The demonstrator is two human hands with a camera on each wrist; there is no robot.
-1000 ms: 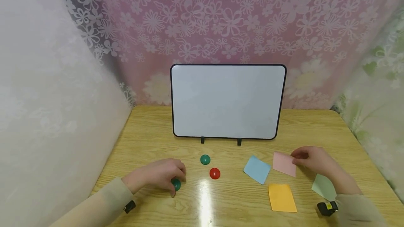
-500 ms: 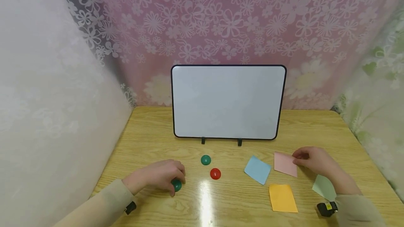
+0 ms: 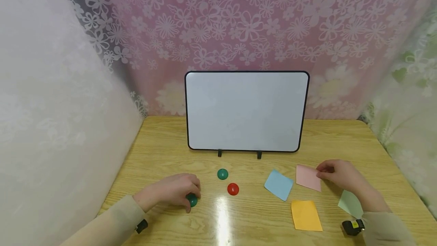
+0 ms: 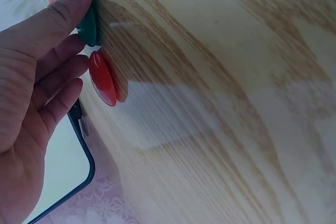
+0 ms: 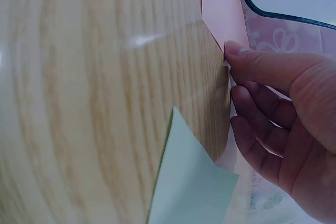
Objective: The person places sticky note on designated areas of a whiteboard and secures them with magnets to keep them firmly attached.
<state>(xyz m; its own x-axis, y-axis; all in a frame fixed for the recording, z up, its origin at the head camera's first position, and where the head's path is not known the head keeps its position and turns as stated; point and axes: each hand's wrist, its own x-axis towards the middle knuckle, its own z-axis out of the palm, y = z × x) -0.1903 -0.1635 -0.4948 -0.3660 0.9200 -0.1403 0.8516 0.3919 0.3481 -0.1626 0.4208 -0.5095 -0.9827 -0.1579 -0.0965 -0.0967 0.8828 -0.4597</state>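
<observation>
1. My left hand [image 3: 170, 192] rests low on the table [image 3: 164, 143], at about 8 o'clock from the whiteboard [image 3: 246, 111], with its fingers curled over a green magnet [image 3: 192, 199]; in the left wrist view my thumb [image 4: 73, 1] presses against that magnet's rim, so the hand is clamped on it.
2. A second green magnet [image 3: 222, 174] sits at 1 o'clock from the held one, and a red magnet [image 3: 233, 188] lies just beside it at 5 o'clock, both apart from my fingers.
3. My right hand [image 3: 339, 175] lies at about 4 o'clock from the whiteboard, pinching the right edge of a pink note [image 3: 308, 177]; the right wrist view shows my thumb [image 5: 252, 61] on top of the paper and the fingers tucked under its edge, so this hand is closed on the note.
4. A blue note [image 3: 279, 184] lies at 9 o'clock from the pink one, close but not touching.
5. An orange note [image 3: 305, 215] lies at 6 o'clock from the pink note, nearer to me.
6. A pale green note [image 3: 349, 203] lies under my right wrist, partly hidden by it.
7. The whiteboard stands upright on two small black feet at 12 o'clock, in front of a flowered pink curtain [image 3: 239, 22].
</observation>
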